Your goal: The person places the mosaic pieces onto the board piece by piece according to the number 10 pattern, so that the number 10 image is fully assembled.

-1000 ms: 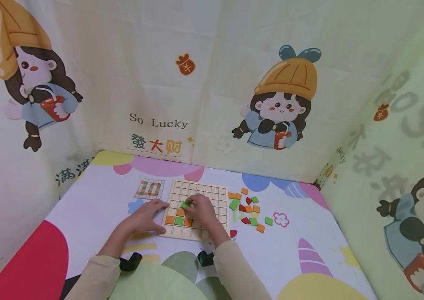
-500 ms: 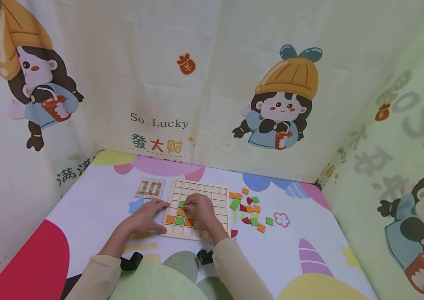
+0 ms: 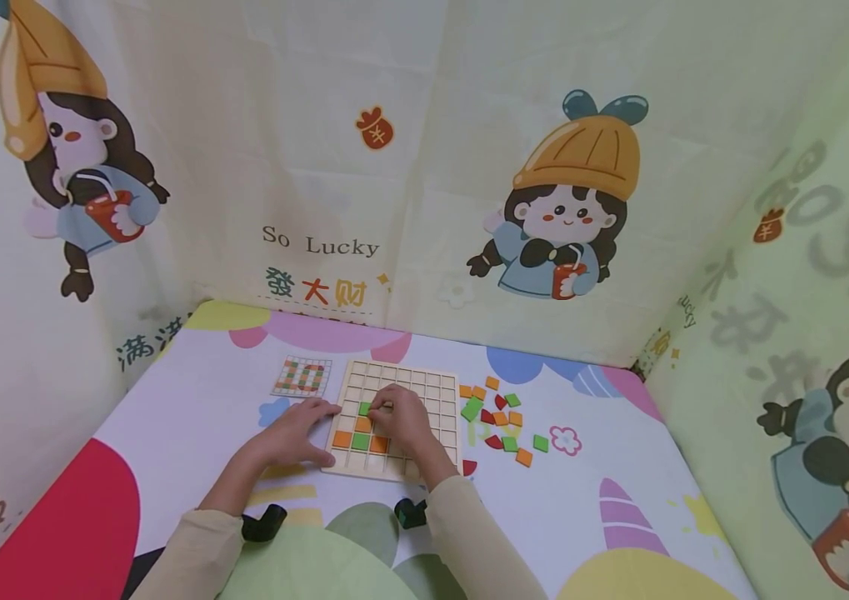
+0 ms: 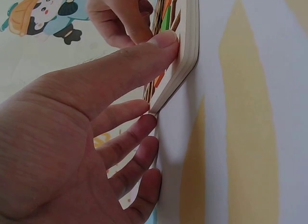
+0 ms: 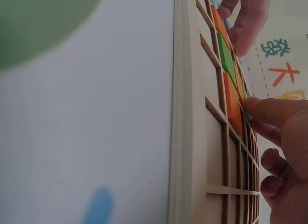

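Note:
A wooden grid board (image 3: 435,385) lies on the table. My left hand (image 3: 291,435) rests at its left side with fingers spread. In the left wrist view, the thumb (image 4: 144,60) lies on the board's rim and the other fingertips are at its edge. My right hand (image 3: 405,423) is over the board, thumb and forefinger pinching a green square tile (image 3: 364,409) at a cell; the thumb partly covers it in the right wrist view. Just nearer sits an orange tile (image 3: 362,424). The front row has an orange tile (image 3: 342,439), a green tile (image 3: 360,442) and another orange tile (image 5: 232,103).
A printed pattern card (image 3: 302,377) lies left of the board. Several loose orange, green and red pieces lie to its right, among them a green tile (image 3: 540,443) and an orange tile (image 3: 524,457). A printed curtain (image 3: 424,275) stands behind the table.
The green tile, tilted in my right fingers a second ago, has shifted slightly left and now lies flatter at its cell. My left hand stays at the board's edge.

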The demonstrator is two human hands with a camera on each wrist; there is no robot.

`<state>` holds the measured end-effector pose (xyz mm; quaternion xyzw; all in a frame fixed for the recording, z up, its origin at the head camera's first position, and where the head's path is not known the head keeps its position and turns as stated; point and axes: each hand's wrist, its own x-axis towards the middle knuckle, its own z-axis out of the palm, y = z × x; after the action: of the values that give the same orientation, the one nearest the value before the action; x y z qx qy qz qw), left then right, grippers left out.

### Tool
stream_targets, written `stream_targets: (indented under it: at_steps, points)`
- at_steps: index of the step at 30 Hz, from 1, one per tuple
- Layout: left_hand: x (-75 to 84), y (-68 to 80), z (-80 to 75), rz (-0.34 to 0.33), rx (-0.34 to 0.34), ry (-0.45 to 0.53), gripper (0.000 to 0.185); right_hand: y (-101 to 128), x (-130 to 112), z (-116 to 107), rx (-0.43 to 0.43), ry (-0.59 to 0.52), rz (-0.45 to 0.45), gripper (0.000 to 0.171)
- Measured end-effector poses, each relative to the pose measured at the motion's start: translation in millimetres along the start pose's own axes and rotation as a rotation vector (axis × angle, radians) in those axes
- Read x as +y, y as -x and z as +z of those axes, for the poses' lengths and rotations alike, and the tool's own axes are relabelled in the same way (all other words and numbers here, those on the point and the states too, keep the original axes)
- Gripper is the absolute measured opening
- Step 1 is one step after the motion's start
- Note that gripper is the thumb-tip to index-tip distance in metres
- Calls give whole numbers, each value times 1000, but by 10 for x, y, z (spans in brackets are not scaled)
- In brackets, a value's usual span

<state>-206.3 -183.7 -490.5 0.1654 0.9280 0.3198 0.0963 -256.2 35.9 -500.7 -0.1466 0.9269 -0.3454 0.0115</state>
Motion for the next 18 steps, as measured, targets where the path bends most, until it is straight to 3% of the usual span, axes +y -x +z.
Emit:
stream_targets:
  at_steps: [3,10,18]
  points:
    - [23,8,-9,-6,-4,9,81,3,3,-2,-11,-16,15,3]
    - [40,15,-22,-14,-11,7,80,30,3,-32,-20,-40,20,7]
    - [24,12,-20,-12,-7,9,81,48,65,-114,6,7,30,13]
